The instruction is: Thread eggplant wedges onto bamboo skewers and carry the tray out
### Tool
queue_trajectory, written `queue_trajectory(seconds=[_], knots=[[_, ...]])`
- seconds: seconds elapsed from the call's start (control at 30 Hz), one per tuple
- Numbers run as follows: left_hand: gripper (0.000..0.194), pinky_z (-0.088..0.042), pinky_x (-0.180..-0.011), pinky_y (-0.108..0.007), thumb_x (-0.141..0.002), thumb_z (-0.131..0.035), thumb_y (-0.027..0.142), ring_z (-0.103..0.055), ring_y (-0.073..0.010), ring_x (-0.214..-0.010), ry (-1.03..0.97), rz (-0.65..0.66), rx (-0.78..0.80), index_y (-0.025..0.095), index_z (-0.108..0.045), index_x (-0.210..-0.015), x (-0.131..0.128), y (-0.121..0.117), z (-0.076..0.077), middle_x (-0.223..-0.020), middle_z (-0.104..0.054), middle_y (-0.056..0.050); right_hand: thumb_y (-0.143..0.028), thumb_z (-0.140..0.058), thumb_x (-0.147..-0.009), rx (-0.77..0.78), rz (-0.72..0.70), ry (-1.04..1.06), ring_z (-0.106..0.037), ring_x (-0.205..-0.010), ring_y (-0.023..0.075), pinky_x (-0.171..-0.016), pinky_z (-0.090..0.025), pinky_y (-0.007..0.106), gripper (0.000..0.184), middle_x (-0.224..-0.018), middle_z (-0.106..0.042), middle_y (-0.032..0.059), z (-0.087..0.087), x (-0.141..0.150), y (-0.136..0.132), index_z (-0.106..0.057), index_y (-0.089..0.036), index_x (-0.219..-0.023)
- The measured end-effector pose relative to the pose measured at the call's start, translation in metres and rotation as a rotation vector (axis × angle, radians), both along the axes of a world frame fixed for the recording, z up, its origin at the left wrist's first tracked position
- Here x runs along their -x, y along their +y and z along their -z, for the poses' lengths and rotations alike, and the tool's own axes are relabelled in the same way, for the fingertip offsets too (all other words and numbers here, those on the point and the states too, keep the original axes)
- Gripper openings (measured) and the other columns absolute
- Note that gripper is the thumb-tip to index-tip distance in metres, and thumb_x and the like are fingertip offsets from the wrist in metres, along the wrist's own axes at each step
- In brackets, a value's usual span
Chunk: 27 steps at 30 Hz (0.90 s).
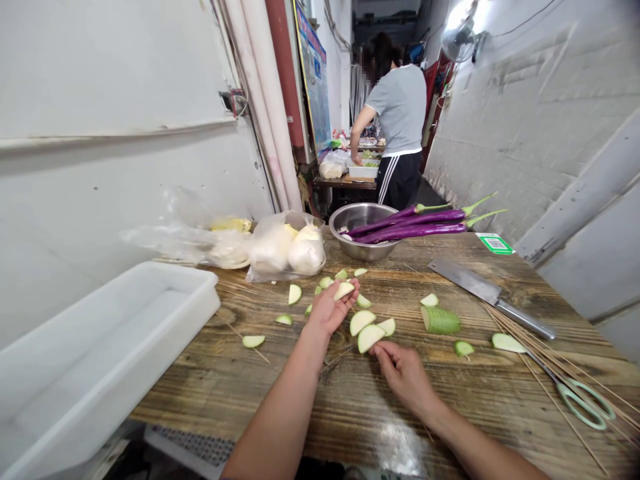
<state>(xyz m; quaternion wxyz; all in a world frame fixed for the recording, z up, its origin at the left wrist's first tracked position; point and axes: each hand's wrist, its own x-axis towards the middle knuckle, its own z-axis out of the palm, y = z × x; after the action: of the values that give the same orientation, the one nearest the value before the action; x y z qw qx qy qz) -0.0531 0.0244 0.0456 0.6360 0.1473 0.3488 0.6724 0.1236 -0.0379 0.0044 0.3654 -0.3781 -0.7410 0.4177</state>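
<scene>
My left hand (334, 307) is raised palm-up over the wooden table (450, 400), its fingers curled round a pale green vegetable slice (343, 289). My right hand (404, 371) rests lower, fingers pinched on a thin stick that carries three green-edged slices (371, 328). More loose slices (295, 294) lie scattered around the left hand. An uncut striped green vegetable piece (441, 321) lies to the right of both hands.
A cleaver (487, 293), bamboo skewers (550, 363) and green-handled scissors (583, 400) lie at right. A steel bowl (361, 230) with purple eggplants (420, 223) stands behind. Bagged white food (290, 248) and a white tub (95, 347) are at left. A person (395, 127) works beyond.
</scene>
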Motion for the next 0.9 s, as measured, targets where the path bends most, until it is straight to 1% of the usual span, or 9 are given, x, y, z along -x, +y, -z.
queue_trajectory(seconds=[0.3, 0.4, 0.57, 0.73, 0.83, 0.9], knots=[[0.016, -0.053, -0.074, -0.030, -0.085, -0.048, 0.017, -0.065, -0.0198, -0.084, 0.047, -0.014, -0.021, 0.007, -0.059, -0.086, -0.0018, -0.0011, 0.0003, -0.091, -0.066, -0.017, -0.031, -0.037, -0.087, 0.000, -0.003, -0.001, -0.048, -0.054, 0.0132, -0.054, -0.035, 0.021, 0.032, -0.060, -0.056, 0.0006, -0.0013, -0.0002, 0.0014, -0.064, -0.016, -0.076], [0.013, -0.053, -0.077, -0.032, -0.084, -0.050, 0.016, -0.065, -0.0214, -0.087, 0.059, -0.024, -0.020, 0.006, -0.059, -0.086, -0.0032, -0.0023, -0.0007, -0.091, -0.066, -0.017, -0.032, -0.038, -0.087, 0.002, 0.003, 0.006, -0.049, -0.055, 0.0135, -0.056, -0.037, 0.022, 0.032, -0.061, -0.057, 0.0012, -0.0012, -0.0001, 0.0016, -0.063, -0.016, -0.074], [0.012, -0.053, -0.080, -0.034, -0.080, -0.057, 0.017, -0.065, -0.0213, -0.088, 0.066, -0.012, 0.019, 0.009, -0.059, -0.089, -0.0022, -0.0033, 0.0013, -0.089, -0.067, -0.014, -0.033, -0.038, -0.087, 0.007, 0.012, 0.024, -0.052, -0.057, 0.0144, -0.057, -0.039, 0.022, 0.033, -0.064, -0.061, 0.0025, -0.0008, 0.0006, 0.0007, -0.064, -0.016, -0.076], [0.016, -0.052, -0.082, -0.038, -0.081, -0.057, 0.022, -0.065, -0.0215, -0.090, 0.091, 0.006, 0.048, 0.011, -0.060, -0.093, -0.0013, -0.0024, 0.0045, -0.095, -0.067, -0.014, -0.033, -0.038, -0.087, 0.014, 0.032, 0.047, -0.052, -0.055, 0.0138, -0.053, -0.037, 0.022, 0.034, -0.063, -0.061, 0.0023, -0.0004, 0.0015, 0.0008, -0.066, -0.015, -0.079], [0.014, -0.051, -0.083, -0.038, -0.082, -0.054, 0.020, -0.064, -0.0218, -0.091, 0.123, -0.005, 0.044, 0.010, -0.061, -0.089, -0.0029, -0.0022, 0.0051, -0.096, -0.067, -0.015, -0.033, -0.039, -0.087, 0.027, 0.038, 0.054, -0.050, -0.054, 0.0134, -0.050, -0.035, 0.021, 0.033, -0.062, -0.060, 0.0022, -0.0010, 0.0019, 0.0008, -0.065, -0.015, -0.079], [0.013, -0.052, -0.081, -0.038, -0.083, -0.054, 0.020, -0.065, -0.0222, -0.091, 0.154, -0.015, 0.059, 0.009, -0.061, -0.086, -0.0041, -0.0024, 0.0053, -0.096, -0.067, -0.016, -0.033, -0.039, -0.086, 0.031, 0.036, 0.062, -0.051, -0.055, 0.0135, -0.050, -0.035, 0.021, 0.033, -0.063, -0.060, 0.0023, -0.0015, 0.0022, 0.0009, -0.065, -0.015, -0.078]])
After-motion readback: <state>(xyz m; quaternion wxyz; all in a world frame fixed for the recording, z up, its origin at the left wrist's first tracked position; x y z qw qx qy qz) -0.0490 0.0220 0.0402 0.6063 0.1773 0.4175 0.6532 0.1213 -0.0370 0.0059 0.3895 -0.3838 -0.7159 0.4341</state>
